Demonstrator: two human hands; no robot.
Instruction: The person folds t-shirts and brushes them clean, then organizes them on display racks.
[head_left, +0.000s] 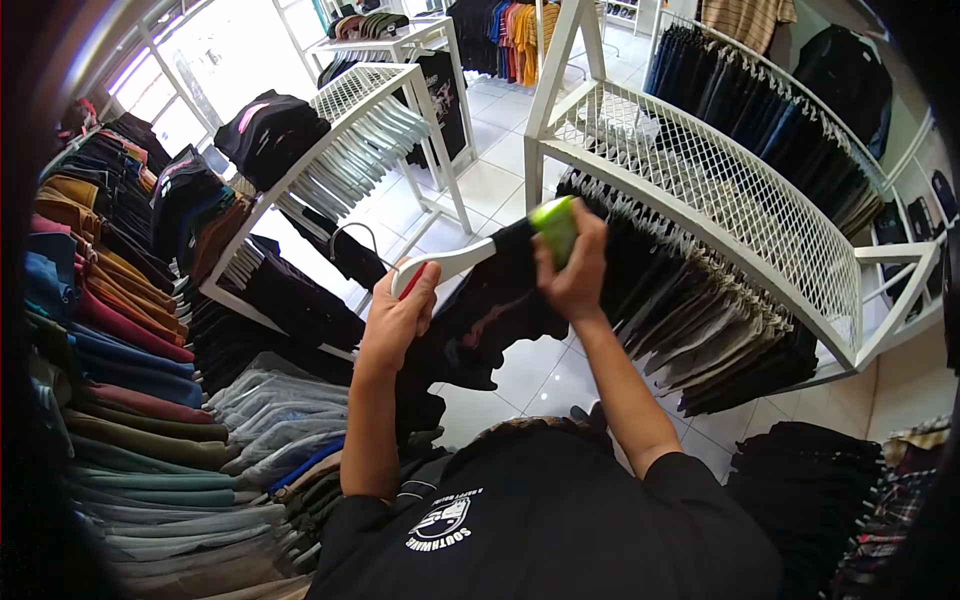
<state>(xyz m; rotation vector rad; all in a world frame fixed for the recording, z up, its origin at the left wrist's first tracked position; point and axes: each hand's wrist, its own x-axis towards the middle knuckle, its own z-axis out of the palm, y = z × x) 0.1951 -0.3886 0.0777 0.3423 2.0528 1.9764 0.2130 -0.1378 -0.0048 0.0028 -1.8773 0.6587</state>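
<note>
My left hand (398, 318) is closed around the neck of a white hanger (455, 262); its curved hook sticks out to the upper left. Something red shows beside my left fingers. A black garment (465, 325) with a faint reddish print hangs from the hanger, in front of my body. My right hand (573, 275) grips a bright green object (554, 222), held near the far end of the hanger. Motion blurs the green object, so its kind cannot be made out.
A white mesh-topped rack (700, 170) with hanging trousers (700, 300) stands close on the right. Another white rack (350, 100) holds white hangers and folded black clothes. Rows of coloured garments (130, 390) crowd the left. Dark clothes (800, 490) hang at lower right.
</note>
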